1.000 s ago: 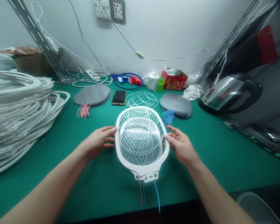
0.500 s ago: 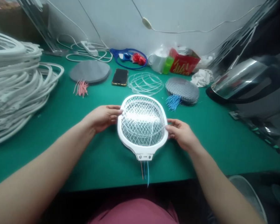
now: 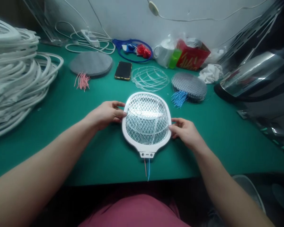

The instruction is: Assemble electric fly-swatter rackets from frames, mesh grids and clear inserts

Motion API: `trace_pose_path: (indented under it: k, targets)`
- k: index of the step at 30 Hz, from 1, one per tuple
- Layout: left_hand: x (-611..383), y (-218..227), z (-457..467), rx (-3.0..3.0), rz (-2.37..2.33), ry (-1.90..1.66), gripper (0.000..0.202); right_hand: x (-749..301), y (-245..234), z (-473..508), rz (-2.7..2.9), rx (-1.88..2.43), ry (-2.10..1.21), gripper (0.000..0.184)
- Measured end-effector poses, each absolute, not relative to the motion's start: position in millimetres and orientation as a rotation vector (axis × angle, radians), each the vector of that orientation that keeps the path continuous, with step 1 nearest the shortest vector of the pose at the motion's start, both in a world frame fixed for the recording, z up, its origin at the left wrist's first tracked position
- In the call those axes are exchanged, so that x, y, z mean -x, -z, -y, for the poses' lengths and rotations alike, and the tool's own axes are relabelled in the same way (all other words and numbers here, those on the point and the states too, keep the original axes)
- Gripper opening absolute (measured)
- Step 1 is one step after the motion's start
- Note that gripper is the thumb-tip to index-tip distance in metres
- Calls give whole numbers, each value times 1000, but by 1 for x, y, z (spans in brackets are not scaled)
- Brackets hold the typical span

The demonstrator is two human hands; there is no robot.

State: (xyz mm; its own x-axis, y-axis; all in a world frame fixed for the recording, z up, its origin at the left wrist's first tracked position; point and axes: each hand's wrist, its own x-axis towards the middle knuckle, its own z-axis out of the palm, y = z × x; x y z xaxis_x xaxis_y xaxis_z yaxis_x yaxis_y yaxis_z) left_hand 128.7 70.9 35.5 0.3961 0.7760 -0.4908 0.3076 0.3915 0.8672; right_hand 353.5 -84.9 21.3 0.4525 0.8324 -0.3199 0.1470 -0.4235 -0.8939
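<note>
Racket frame (image 3: 130, 137) of white plastic sits at the middle of the frame on a green work mat (image 3: 61, 154), its narrow end toward the person. Layers of wire mesh (image 3: 146, 119) fill its oval, and thin red and blue wires (image 3: 147, 168) trail from the narrow end across the mat. Left hand (image 3: 106, 115) holds the left rim, its fingers close together and curved over the edge. Right hand (image 3: 184, 132) holds the right rim with its fingers slightly spread, the tips against the edge.

Upper left, a tall pile of white frames (image 3: 14, 69) stands on the mat. Farther up lie a grey mesh disc (image 3: 91, 63) with pink wires (image 3: 82, 81), a phone (image 3: 123, 70), and a tangle of clear wire loops (image 3: 149, 78). To the right sits a darker mesh disc (image 3: 189, 87) with blue wires (image 3: 179, 98). Along the wall are a power strip (image 3: 90, 37), a blue ring (image 3: 132, 50), a mug (image 3: 163, 53), a red box (image 3: 192, 55), and a white cloth (image 3: 211, 73). A shiny metal object (image 3: 253, 71) sits at the right.
</note>
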Motion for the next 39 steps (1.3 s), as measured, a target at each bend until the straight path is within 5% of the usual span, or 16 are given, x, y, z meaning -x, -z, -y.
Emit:
trace_pose_path:
  k: [16,33,39]
  targets:
    - [-130,-29,-77,-1364,-1282,-367,59,-355,-23,83,958,1969,-972,29]
    - [-127,-29,-74,-1497,-1402,-279,38,-358,-28,79,804,1931,-1132,20]
    - [-128,-25,-75,-1534,-1442,-176,54,-361,-31,74,953,2086,-1117,22]
